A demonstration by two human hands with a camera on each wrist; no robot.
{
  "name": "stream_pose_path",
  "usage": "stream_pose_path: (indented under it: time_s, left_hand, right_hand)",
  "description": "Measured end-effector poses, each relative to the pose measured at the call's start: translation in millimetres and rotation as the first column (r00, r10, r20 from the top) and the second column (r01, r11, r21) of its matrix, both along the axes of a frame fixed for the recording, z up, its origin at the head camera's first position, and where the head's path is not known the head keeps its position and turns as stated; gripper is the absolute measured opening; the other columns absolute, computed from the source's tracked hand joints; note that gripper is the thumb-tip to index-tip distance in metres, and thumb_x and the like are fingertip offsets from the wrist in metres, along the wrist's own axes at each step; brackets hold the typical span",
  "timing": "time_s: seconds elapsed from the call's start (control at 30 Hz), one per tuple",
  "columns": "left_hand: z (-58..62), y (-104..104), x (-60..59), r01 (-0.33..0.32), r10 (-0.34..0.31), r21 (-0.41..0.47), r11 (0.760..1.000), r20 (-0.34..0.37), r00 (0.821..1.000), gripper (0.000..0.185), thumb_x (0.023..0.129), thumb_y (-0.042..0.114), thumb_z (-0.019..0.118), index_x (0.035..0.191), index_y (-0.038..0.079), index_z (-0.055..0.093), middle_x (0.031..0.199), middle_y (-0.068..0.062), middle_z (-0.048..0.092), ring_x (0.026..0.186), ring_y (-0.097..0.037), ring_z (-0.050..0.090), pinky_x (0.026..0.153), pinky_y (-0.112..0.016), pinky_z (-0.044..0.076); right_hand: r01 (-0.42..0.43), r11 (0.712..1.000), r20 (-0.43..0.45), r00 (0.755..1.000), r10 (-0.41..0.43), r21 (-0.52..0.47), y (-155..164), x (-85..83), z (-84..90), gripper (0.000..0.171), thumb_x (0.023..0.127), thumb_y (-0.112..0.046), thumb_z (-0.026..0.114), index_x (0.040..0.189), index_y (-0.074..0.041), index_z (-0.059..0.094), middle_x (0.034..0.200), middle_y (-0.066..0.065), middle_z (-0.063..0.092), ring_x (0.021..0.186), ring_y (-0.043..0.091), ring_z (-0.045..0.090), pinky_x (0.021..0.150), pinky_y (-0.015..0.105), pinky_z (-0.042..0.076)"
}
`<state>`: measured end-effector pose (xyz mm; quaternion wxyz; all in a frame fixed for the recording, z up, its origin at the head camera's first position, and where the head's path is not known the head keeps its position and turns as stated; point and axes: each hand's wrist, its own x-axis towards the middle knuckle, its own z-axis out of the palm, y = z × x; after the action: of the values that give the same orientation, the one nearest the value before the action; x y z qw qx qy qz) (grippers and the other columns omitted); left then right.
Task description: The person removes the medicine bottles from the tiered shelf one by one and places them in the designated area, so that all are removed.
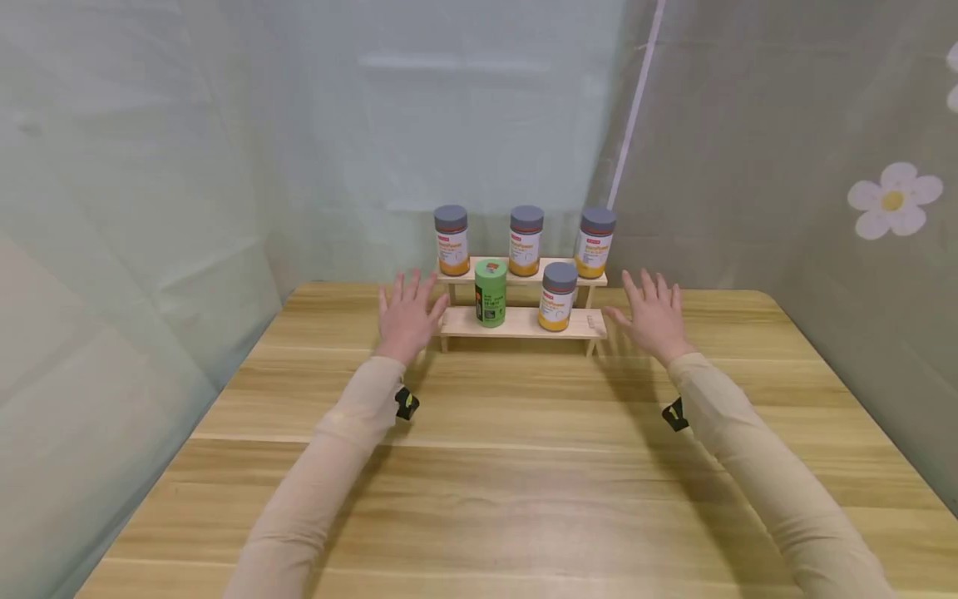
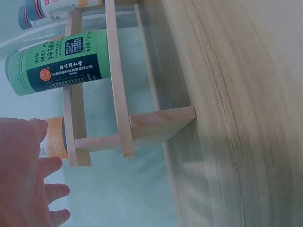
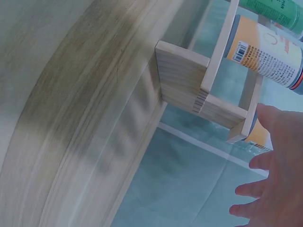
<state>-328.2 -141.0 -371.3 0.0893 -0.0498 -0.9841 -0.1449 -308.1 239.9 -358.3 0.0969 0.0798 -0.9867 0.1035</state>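
A two-step wooden rack (image 1: 520, 323) stands near the back of the table. On its lower step are a green bottle (image 1: 491, 295) at left and a white-and-orange bottle with a grey lid (image 1: 557, 297) at right. Three similar grey-lidded bottles line the upper step: left (image 1: 452, 241), middle (image 1: 525, 241) and right (image 1: 595, 243). My left hand (image 1: 407, 318), fingers spread, is beside the rack's left end. At the opposite end my right hand (image 1: 653, 314) is also spread, holding nothing. Both wrist views show the hands near the rack's ends, with the green bottle (image 2: 59, 61) upright on its step.
The wood-grain table (image 1: 516, 466) reaches from the rack toward me. Pale cloth (image 1: 479, 125) hangs behind it, and a grey curtain with a white flower (image 1: 894, 200) is at the right. A black wrist strap (image 1: 407, 403) shows under the left sleeve.
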Motion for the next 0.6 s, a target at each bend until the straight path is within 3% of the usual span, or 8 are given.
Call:
stream_pose_path:
  time_s: [0.2,0.37,0.5,0.6]
  left_hand:
    - [-3.3,1.9,3.3,0.053,-0.055,0.063,0.997,0.031,0.998,0.065,0.102,0.055,0.025,0.157,0.023,0.013,0.165,-0.01,0.006,0.152,-0.036,0.002,0.119,-0.06,-0.01]
    - [-10.1,2.4,5.0,0.058,-0.066,0.18,0.982,0.037,0.997,0.069,0.102,0.054,0.03,0.157,0.02,0.008,0.164,-0.012,0.011,0.151,-0.036,0.009,0.121,-0.059,-0.008]
    - [-15.8,5.1,7.3,0.02,-0.037,0.306,0.952,0.05,0.998,0.076,0.101,0.052,0.036,0.157,0.012,0.003,0.163,-0.017,0.014,0.149,-0.039,0.015,0.121,-0.061,-0.001]
    - [-22.2,9.2,9.2,-0.028,-0.018,0.411,0.911,0.106,0.994,0.081,0.1,0.051,0.039,0.156,0.01,-0.002,0.162,-0.021,0.013,0.148,-0.042,0.017,0.122,-0.06,0.006]
  right_hand:
    - [0.002,1.0,-0.009,1.0,-0.002,-0.002,-0.7,0.0,-0.4,0.076,0.099,-0.045,0.047,0.155,-0.006,0.014,0.159,0.03,0.009,0.146,0.052,0.004,0.118,0.066,-0.004]
    - [0.004,1.0,-0.027,1.0,-0.004,0.003,-1.0,0.4,-1.3,0.075,0.099,-0.044,0.048,0.155,-0.008,0.014,0.159,0.028,0.007,0.146,0.051,0.002,0.118,0.065,-0.004]
    - [0.005,1.0,-0.048,0.999,-0.005,-0.003,-1.1,0.6,-1.7,0.075,0.098,-0.042,0.05,0.155,-0.008,0.016,0.159,0.028,0.009,0.147,0.05,0.003,0.119,0.066,-0.001]
    - [0.004,0.999,-0.043,0.999,-0.006,-0.038,-0.9,1.5,0.1,0.074,0.098,-0.041,0.051,0.154,-0.006,0.017,0.159,0.028,0.011,0.147,0.049,0.005,0.119,0.066,0.001]
